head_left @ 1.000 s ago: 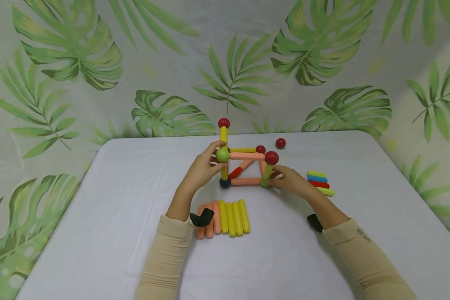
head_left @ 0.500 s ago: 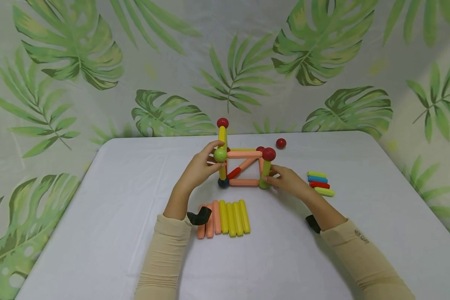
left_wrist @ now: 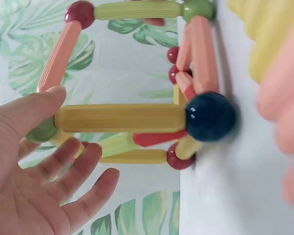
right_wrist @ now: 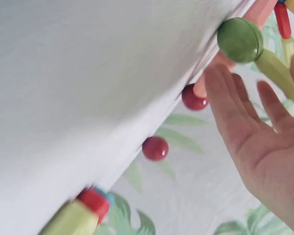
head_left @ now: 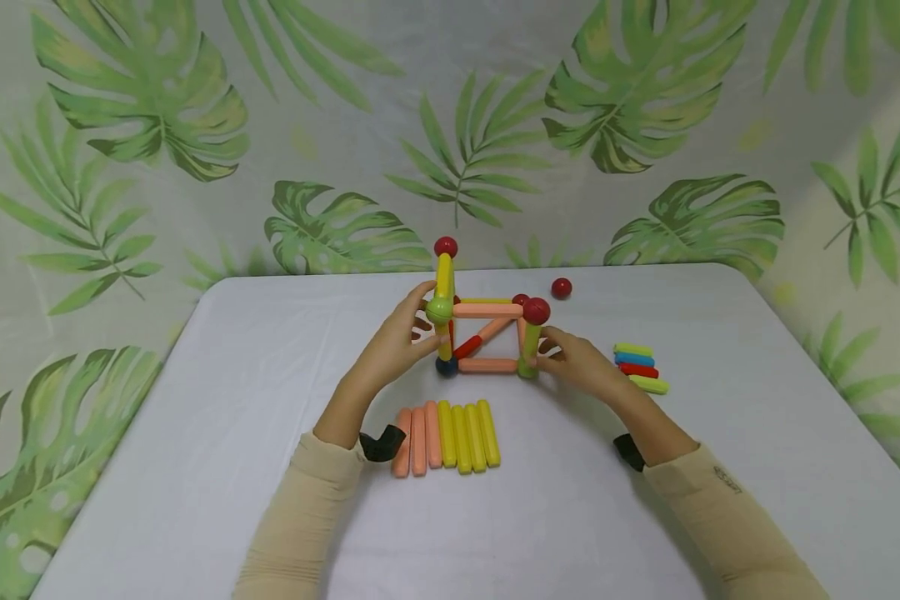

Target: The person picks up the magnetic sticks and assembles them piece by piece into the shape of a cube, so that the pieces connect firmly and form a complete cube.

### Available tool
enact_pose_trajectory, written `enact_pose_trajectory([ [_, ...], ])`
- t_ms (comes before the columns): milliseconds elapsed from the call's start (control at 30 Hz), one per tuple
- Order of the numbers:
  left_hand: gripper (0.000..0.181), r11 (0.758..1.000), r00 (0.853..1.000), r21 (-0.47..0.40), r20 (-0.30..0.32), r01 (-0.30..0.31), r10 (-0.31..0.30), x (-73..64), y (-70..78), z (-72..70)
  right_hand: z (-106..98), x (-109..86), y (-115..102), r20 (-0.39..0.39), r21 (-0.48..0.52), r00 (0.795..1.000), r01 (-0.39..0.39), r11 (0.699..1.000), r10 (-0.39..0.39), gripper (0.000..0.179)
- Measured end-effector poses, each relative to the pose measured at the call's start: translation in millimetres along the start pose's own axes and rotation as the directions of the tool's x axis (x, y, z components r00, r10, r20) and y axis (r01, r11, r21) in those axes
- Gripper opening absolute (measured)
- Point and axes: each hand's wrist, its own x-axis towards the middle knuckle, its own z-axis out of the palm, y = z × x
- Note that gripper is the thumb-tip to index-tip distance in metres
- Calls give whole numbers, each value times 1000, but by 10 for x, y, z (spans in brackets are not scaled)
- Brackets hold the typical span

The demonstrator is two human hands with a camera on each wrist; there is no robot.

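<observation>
A single leaf-printed cloth [head_left: 457, 108] hangs behind the one white table [head_left: 585, 525], reaching down to its far edge. Two beige sleeves [head_left: 288, 508] come in from the near edge. Between the hands, toward the far edge and about midway between the side edges, stands one frame [head_left: 487, 311] of joined sticks and balls. Seven of its balls show in the head view: four red balls [head_left: 536, 311], two green balls [head_left: 439, 311] and one navy ball [head_left: 447, 365], the last at its lower left corner.

The left hand [head_left: 386, 346] reaches round the upper left corner, thumb and forefinger about the green ball there, outer fingers spread; I cannot tell whether it pinches. The right hand [head_left: 581, 362] is at the green upright [head_left: 532, 340], fingers fairly straight and loose. Both hands hide bits of the frame.

Nearer the near edge, seven sticks lie side by side: three pink sticks [head_left: 418, 442] and four yellow sticks [head_left: 461, 439]. A black wrist mount [head_left: 382, 443] covers part of the leftmost pink one. Toward the right edge, beyond the right forearm, lie four short sticks [head_left: 636, 360]: two lime, one blue, one red. One loose red ball [head_left: 561, 288] rests near the far edge, apart from the frame.
</observation>
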Motion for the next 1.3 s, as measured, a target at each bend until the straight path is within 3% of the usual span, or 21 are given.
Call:
enact_pose_trajectory([
  [133,69,993,996,83,30,85,-88,-251,-56,-38,-155,-225,46,-65,-27,995,80,996,-81,49],
  [233,62,975,980,143,81,169,-182,-491,-117,-28,-304,-437,164,-103,-73,989,102,992,-109,49],
  [400,54,945,942,216,178,245,-285,-854,-185,87,-478,-746,446,-114,-118,993,10,993,-24,51],
  [567,59,947,915,212,276,240,-294,-1057,-164,199,-535,-870,630,-46,-178,998,-46,983,38,45],
  [867,58,951,909,194,299,239,-289,-1028,-119,259,-507,-808,752,-21,-291,999,-40,956,36,28],
  [1067,54,970,918,152,322,192,-232,-954,-73,315,-469,-782,588,-4,-272,999,-42,962,43,22],
  [1200,52,976,933,115,293,183,-209,-905,-28,311,-383,-721,411,-69,-224,995,58,973,-75,22],
  [1300,50,982,963,85,200,168,-182,-863,7,276,-292,-637,232,-110,-184,980,143,973,-165,23],
])
